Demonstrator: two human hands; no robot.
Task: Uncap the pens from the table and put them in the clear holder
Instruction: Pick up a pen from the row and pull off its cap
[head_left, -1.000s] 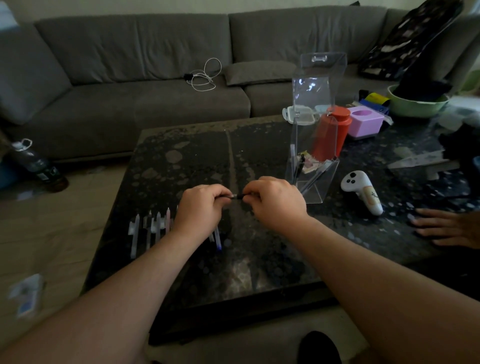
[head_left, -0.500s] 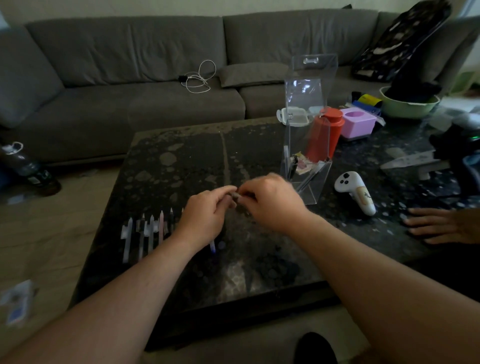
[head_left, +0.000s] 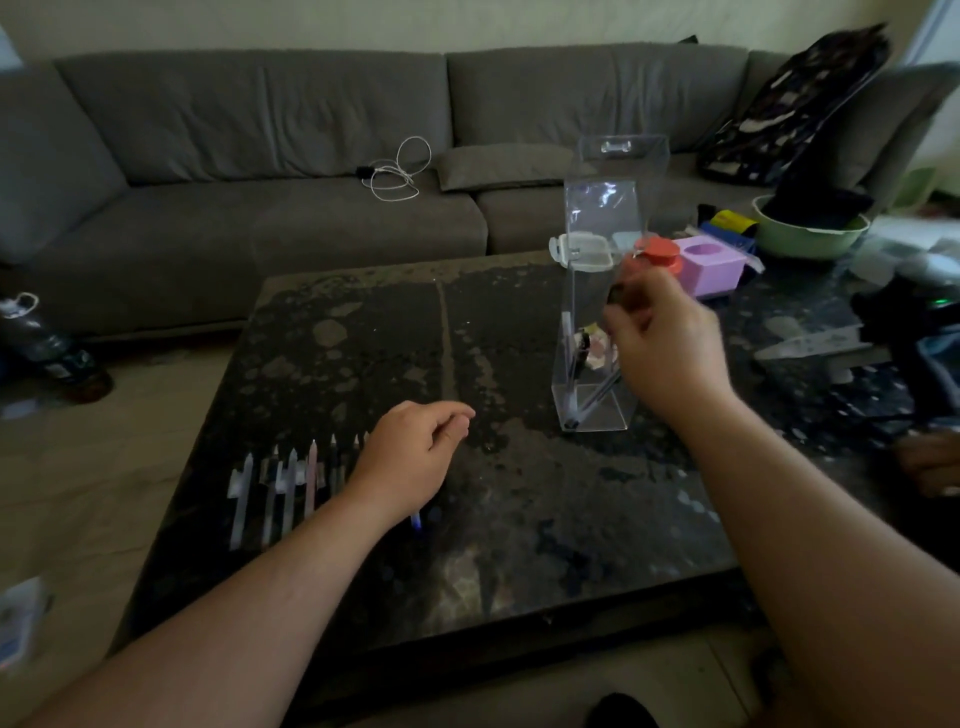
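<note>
Holding: my right hand (head_left: 670, 348) is raised in front of the clear holder (head_left: 597, 332), fingers pinched on a dark, blurred pen (head_left: 618, 293); its tip and length are hard to make out.
Left hand: my left hand (head_left: 415, 457) hangs low over the table (head_left: 363, 322), loosely curled with thumb and forefinger close together; whether a cap sits between them I cannot tell.
Hidden: my left wrist covers the near end of the row of pens (head_left: 291, 483); only a blue tip (head_left: 416, 521) shows beneath it. My right hand blocks part of the holder's front and the red bottle (head_left: 657, 254) behind.
In the holder: a few pens lean inside, ends at the bottom corner; a small pale thing among them is unclear.
Cut off: another person's hand (head_left: 930, 462) at the right edge of the frame.
Room: the dark tabletop between the pen row and the holder lies open; the right side is crowded with a pink box (head_left: 711, 265) and a green bowl (head_left: 810, 234).
Change: half a second ago both hands met at the middle over the pen; now they are apart, right up at the holder, left back toward the row.
</note>
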